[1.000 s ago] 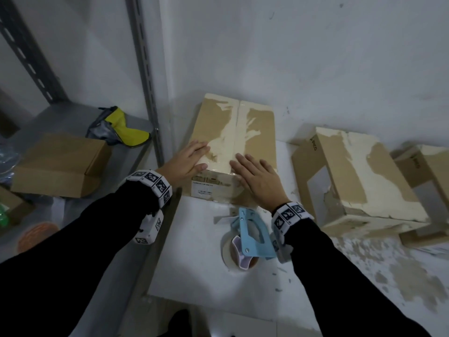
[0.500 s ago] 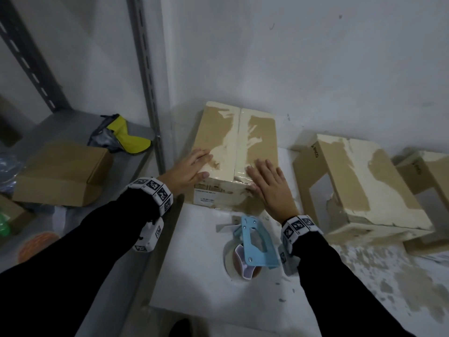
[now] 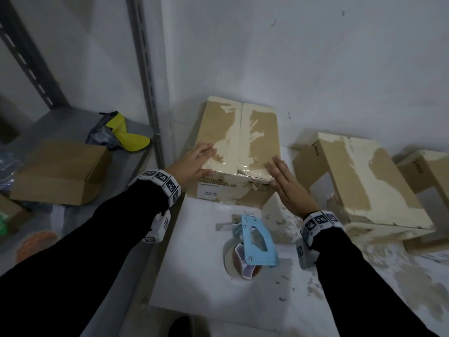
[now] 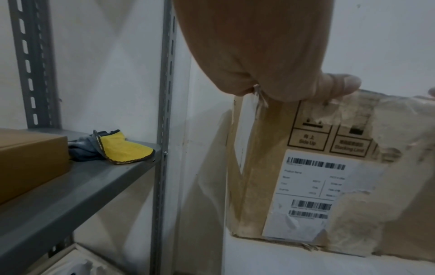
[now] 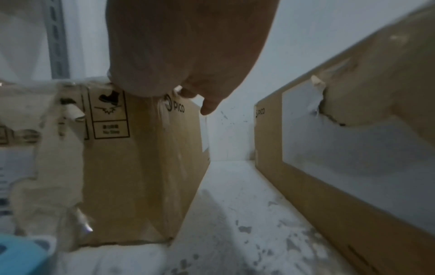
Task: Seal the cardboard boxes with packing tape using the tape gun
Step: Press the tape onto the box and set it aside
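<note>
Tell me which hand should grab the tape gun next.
Probably the right hand: it rests open at the box's near right corner, with the blue tape gun lying just beside its wrist. The left hand lies flat on the box's left edge, farther away.

Grey metal shelf (image 3: 73, 127) (left); yellow-grey cloth (image 3: 122, 136) beside small carton (image 3: 60, 171)

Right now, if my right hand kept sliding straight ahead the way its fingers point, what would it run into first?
Probably nothing but more box top: the right hand lies flat at the near right corner of the cardboard box, fingers pointing along its taped top toward the wall.
</note>
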